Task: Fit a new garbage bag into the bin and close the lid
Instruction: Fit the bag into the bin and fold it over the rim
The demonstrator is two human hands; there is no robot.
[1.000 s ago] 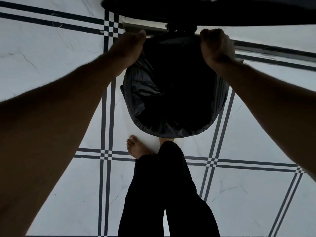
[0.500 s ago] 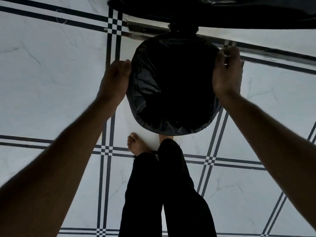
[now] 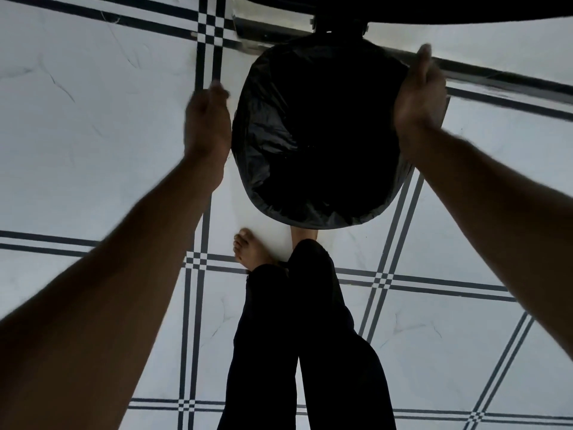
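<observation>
The right hand (image 3: 420, 100) lay against the far right rim of the bin (image 3: 403, 178), palm on the black plastic and thumb standing up — whether its fingers were pinched on the bag's edge could not be told, since they curled out of sight behind the rim. The left hand (image 3: 206, 125) hovered just beside the bin's left side, blurred, fingers loosely apart and clamped on nothing; a sliver of floor seemed to show between it and the plastic.

The garbage bag (image 3: 310, 135) was black and glossy, crinkled along its left wall, its mouth folded over the round rim so that the whole opening looked like a dark well. The bin stood on the pale tiled floor (image 3: 93, 135) with its dark grid lines, directly in front of the person's bare foot (image 3: 248, 251) and dark trousers (image 3: 294, 336). The lid (image 3: 403, 9) stood raised — a dark shape across the far top edge. Both forearms reached forward, bare.
</observation>
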